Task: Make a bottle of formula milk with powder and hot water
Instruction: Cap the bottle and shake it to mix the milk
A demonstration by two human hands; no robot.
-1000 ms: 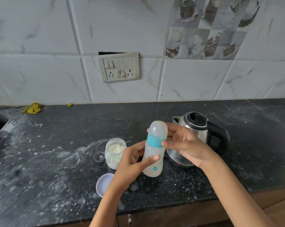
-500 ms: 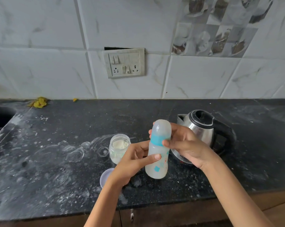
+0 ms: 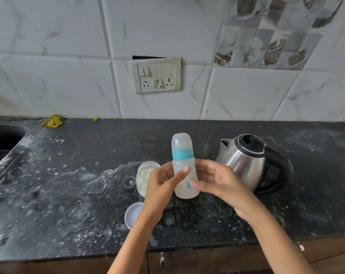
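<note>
A translucent baby bottle (image 3: 183,155) with a blue collar and a clear cap stands upright just above the dark counter (image 3: 68,194). My left hand (image 3: 161,184) grips its body from the left, thumb across the front. My right hand (image 3: 217,180) holds the lower body from the right. The bottle holds cloudy white liquid. Left of the bottle and partly behind my left hand sits an open glass jar of white powder (image 3: 144,174). A steel electric kettle (image 3: 244,159) with a black lid and handle stands to the right.
The jar's pale round lid (image 3: 132,213) lies on the counter near my left wrist. A sink (image 3: 1,139) opens at the far left. Yellow scraps (image 3: 52,121) lie by the wall. A switch and socket plate (image 3: 156,75) is on the tiled wall. White powder smears cover the counter.
My right hand has slid from the blue collar down to the bottle's lower body. The bottle went from tilted to upright. The view has shifted a little.
</note>
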